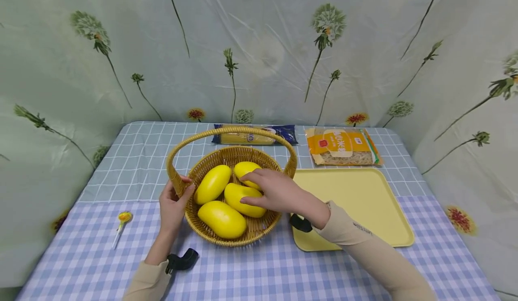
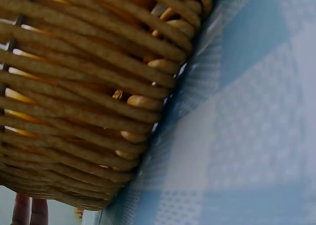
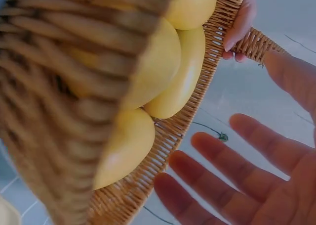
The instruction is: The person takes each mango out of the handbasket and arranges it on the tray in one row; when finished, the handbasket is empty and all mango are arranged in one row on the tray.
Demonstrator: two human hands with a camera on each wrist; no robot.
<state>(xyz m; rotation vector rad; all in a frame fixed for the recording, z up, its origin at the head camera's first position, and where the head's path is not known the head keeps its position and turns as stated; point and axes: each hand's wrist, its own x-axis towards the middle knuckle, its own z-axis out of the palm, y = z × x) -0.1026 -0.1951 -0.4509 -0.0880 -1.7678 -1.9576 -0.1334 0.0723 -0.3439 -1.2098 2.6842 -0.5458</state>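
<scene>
A woven wicker basket (image 1: 234, 242) with a tall arched handle (image 1: 234, 131) stands in the middle of the table. Several yellow mangoes (image 1: 222, 220) lie inside it. My left hand (image 1: 171, 208) grips the left base of the handle, thumb on the near side; the left wrist view shows the basket's woven wall (image 2: 84, 91) with two fingertips (image 2: 38, 212) below it. Over the basket's right part, my right hand (image 1: 279, 190) hovers above the mangoes with fingers spread and holds nothing. In the right wrist view its straight fingers (image 3: 217, 160) stand apart from the fruit.
Right of the basket lies a yellow tray (image 1: 356, 206). Behind it is an orange food packet (image 1: 341, 146), and behind the basket a blue-ended pasta packet (image 1: 255, 135). A lollipop (image 1: 124, 217) lies at the left. Checkered cloth (image 1: 251, 274) covers the table.
</scene>
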